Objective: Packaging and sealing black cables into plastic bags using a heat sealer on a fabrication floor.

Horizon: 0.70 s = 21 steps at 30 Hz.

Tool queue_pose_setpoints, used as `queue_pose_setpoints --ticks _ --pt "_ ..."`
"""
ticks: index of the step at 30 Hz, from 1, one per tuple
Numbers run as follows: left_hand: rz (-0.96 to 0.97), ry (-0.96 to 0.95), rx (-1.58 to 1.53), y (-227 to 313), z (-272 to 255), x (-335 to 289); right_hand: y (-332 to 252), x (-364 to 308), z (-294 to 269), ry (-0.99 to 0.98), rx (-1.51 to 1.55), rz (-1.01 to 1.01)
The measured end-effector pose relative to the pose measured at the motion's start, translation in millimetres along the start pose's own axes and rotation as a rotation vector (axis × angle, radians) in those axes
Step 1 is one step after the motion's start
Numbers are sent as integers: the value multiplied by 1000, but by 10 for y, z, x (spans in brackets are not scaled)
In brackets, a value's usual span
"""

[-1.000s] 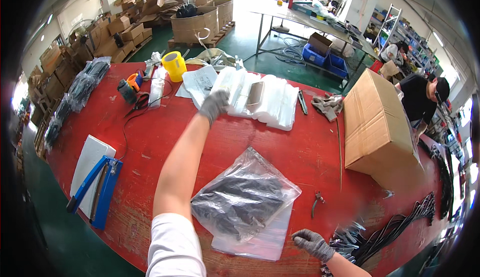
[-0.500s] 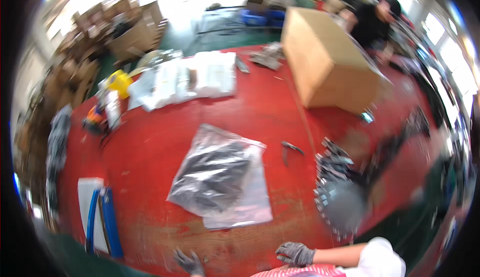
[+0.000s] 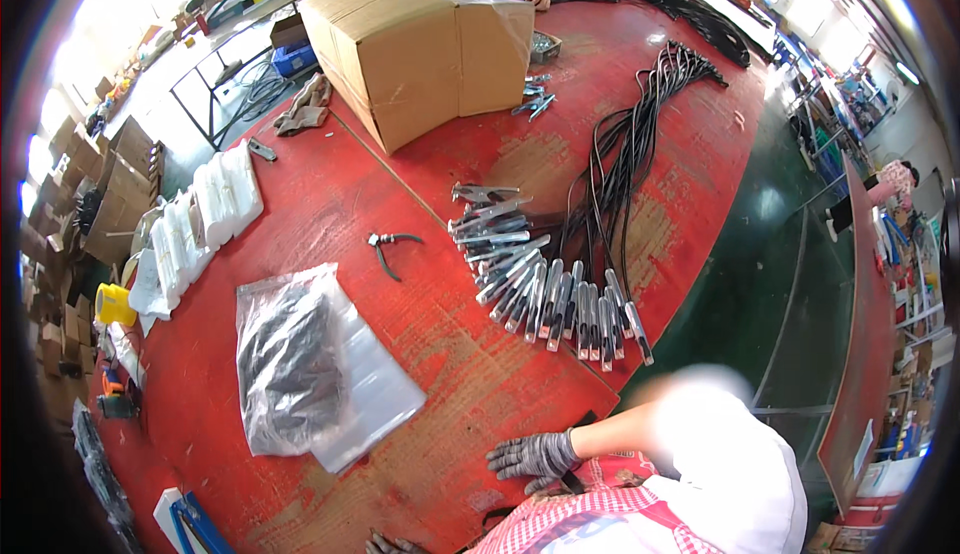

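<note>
A gloved right hand lies flat, fingers spread and holding nothing, on the red table's near edge, as if bracing, beside a clear plastic bag; the left hand's fingertips barely show, grip unclear.

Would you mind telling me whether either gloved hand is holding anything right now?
Nothing: the right hand lies flat on the red table; the left hand is barely in view.
</note>
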<state>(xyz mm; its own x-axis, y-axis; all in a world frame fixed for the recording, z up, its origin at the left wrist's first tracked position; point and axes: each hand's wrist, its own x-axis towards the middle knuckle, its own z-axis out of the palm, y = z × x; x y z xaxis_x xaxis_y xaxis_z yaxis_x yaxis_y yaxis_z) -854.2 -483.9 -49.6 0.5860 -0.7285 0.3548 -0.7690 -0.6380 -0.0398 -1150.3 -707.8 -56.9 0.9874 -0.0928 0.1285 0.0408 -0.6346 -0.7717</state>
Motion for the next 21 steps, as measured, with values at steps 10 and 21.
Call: queue_pose_setpoints --ticks 10,21 --pt "-26 102 -308 -241 195 -327 -530 180 152 -157 -417 391" --pt "30 318 -312 -312 248 -422 -336 -485 576 79 -839 447"
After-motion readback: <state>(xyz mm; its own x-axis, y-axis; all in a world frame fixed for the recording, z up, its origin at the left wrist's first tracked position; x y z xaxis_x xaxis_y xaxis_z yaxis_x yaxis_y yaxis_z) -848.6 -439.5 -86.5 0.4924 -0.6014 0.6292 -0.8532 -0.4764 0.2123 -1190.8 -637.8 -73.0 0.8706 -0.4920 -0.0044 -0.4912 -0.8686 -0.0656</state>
